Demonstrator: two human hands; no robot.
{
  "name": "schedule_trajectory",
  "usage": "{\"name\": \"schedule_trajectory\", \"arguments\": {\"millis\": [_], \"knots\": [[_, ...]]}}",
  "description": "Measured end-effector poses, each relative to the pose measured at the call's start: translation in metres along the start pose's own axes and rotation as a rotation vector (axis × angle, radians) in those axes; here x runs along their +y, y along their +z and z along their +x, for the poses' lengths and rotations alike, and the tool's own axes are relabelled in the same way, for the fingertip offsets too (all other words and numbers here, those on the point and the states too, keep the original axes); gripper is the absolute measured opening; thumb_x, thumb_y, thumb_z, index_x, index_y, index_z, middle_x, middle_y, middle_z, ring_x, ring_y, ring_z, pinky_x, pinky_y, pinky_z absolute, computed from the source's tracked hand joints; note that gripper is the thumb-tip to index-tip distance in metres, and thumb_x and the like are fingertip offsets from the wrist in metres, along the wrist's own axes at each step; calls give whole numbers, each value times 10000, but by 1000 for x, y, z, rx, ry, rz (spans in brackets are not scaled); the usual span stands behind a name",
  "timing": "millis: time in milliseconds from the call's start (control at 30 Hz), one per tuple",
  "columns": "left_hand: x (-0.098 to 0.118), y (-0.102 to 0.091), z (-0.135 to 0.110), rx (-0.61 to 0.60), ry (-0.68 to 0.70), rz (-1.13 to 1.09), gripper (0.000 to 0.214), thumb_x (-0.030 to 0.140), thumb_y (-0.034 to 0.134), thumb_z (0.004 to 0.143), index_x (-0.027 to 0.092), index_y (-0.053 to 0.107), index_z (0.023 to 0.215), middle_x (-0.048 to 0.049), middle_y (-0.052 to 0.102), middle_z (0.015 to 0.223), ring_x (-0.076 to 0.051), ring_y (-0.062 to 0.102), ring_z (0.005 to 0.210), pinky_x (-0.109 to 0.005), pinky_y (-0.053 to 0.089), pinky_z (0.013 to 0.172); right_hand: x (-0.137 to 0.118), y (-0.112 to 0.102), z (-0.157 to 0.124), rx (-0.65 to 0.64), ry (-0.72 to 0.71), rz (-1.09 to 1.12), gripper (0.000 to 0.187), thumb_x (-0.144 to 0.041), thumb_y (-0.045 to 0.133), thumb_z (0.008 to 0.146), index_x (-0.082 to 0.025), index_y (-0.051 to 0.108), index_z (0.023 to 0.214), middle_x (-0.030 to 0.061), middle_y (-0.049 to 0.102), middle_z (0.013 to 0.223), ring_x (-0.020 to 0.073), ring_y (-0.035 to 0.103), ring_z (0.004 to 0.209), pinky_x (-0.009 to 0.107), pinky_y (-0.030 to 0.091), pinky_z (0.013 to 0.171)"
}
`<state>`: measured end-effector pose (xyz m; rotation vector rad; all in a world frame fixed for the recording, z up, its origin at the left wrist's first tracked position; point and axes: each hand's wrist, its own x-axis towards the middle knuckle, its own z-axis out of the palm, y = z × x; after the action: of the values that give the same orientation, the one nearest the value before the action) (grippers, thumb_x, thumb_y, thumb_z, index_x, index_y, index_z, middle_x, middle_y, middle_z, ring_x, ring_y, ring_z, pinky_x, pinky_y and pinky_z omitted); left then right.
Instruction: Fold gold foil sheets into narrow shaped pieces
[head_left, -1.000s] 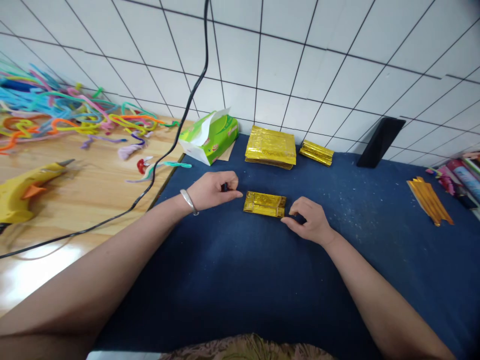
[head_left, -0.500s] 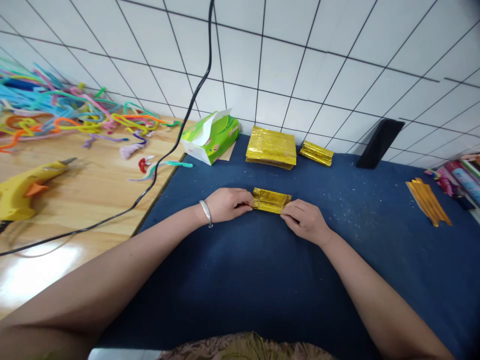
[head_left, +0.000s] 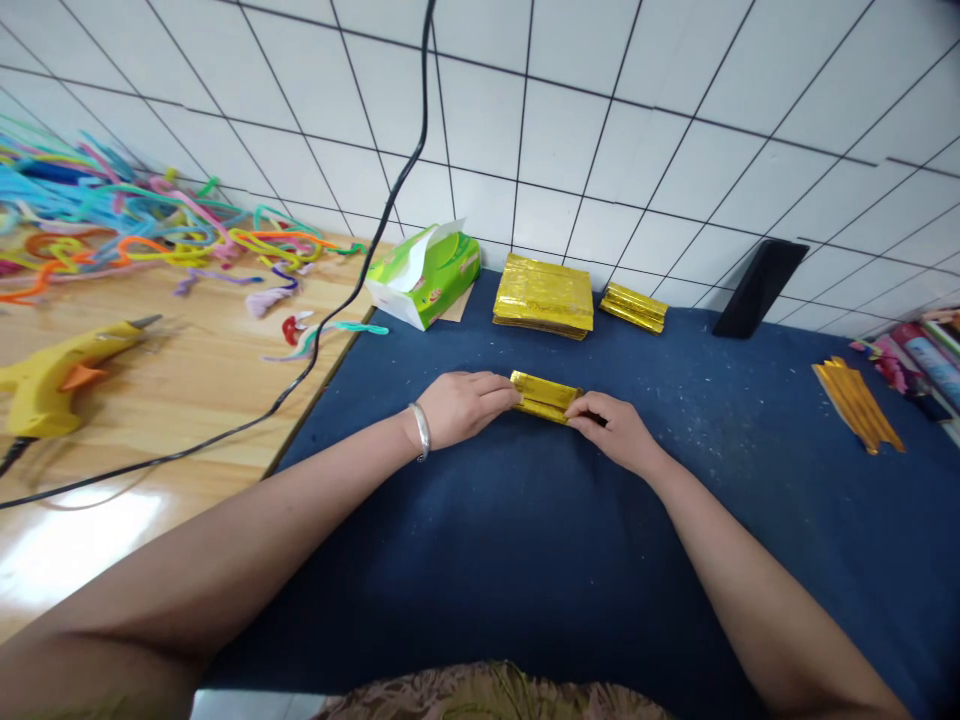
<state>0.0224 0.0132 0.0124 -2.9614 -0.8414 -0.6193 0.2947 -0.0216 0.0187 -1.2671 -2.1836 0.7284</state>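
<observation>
A small folded sheet of shiny gold foil paper (head_left: 546,394) lies on the dark blue cloth between my two hands. My left hand (head_left: 461,410), with a silver bangle at the wrist, has its fingers together on the sheet's left end. The right end is pinched between thumb and fingers of my right hand (head_left: 613,430). Creases run lengthwise along the foil. Behind it, near the wall, sits a stack of gold foil sheets (head_left: 543,294), and to the right of that a smaller folded gold piece (head_left: 634,307).
A green tissue box (head_left: 431,280) stands back left. On the wooden table are a yellow glue gun (head_left: 64,375) and tangled pipe cleaners (head_left: 150,225). A black cable (head_left: 390,200) crosses the view. A black object (head_left: 761,288) leans on the wall; orange-gold strips (head_left: 859,405) lie right.
Both hands have moved slightly, the left a little rightward over the foil's end. The gold sheet looks narrower, with its near edge folded further up.
</observation>
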Motion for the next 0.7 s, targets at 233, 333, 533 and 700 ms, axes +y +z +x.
{"name": "schedule_trajectory", "arguments": {"millis": [233,333,533,700], "knots": [[-1,2,0,39,-5,-200,218,345,454,893,196,585,983,-29,644,929,-118,613,851,-214,475,749,0,0,0,-4,10,36,97,-204,520,827,-234,610,850,-15,622,844,123,574,795,265,427,776],[-2,3,-1,34,-15,-241,200,310,449,898,203,588,993,-25,640,959,-114,611,883,-207,478,760,-1,-1,-1,0,12,42,102,-200,522,826,-236,613,857,-18,621,845,119,573,792,260,425,774],[-10,0,-4,-18,163,-18,206,239,435,897,217,598,1021,-30,649,1006,-132,608,893,-243,476,776,1,0,-1,-1,27,47,97,-218,525,823,-229,618,852,-15,630,847,122,580,798,264,427,778],[-9,-4,-3,-20,261,105,235,183,410,898,201,577,1063,-46,650,1023,-138,601,859,-265,476,742,3,0,-1,-16,42,71,94,-224,523,822,-226,614,843,-14,634,848,126,584,803,271,432,777]]}}
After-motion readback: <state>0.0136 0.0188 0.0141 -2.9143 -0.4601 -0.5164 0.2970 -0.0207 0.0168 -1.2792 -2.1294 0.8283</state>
